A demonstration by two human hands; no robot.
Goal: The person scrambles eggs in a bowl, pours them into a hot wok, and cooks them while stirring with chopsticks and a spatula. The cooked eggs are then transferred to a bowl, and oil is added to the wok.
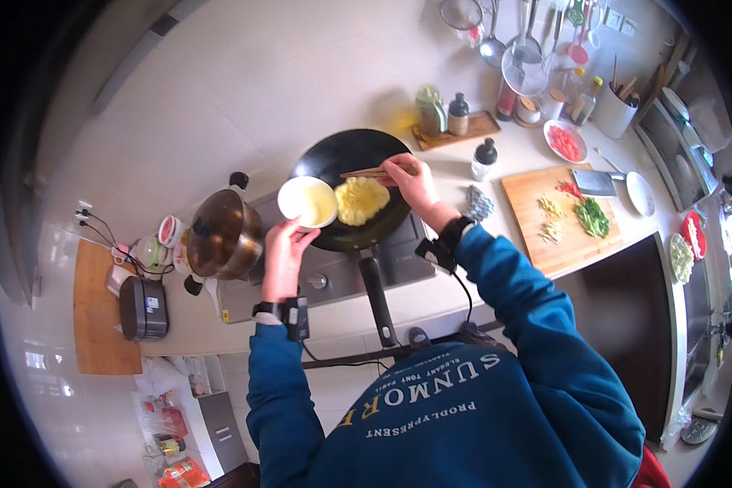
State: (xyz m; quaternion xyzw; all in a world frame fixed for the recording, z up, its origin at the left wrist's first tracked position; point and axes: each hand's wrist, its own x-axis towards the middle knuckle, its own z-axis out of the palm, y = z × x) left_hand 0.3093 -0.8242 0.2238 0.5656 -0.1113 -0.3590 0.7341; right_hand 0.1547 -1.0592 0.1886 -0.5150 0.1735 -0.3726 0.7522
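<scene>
My left hand [288, 249] grips a white bowl [293, 189] by its lower rim. A thin film of yellow egg coats the inside of the tilted bowl, which is held over the left side of a black wok [341, 149]. In my right hand [412, 183] is a pair of wooden chopsticks [364, 173], pointing left across the wok. Below the chopsticks, a yellow mass of egg [363, 200] lies in the pan. The wok's black handle [376, 299] points toward me. Whether the chopstick tips touch anything is hard to tell.
A lidded pot [222, 235] stands left of the wok on the stove [341, 277]. To the right, a cutting board [524, 201] carries a cleaver [593, 182] and chopped greens [592, 217]. Behind are a plate of red pieces [564, 143] and a bottle tray [480, 126]. A cloth [480, 203] lies nearby.
</scene>
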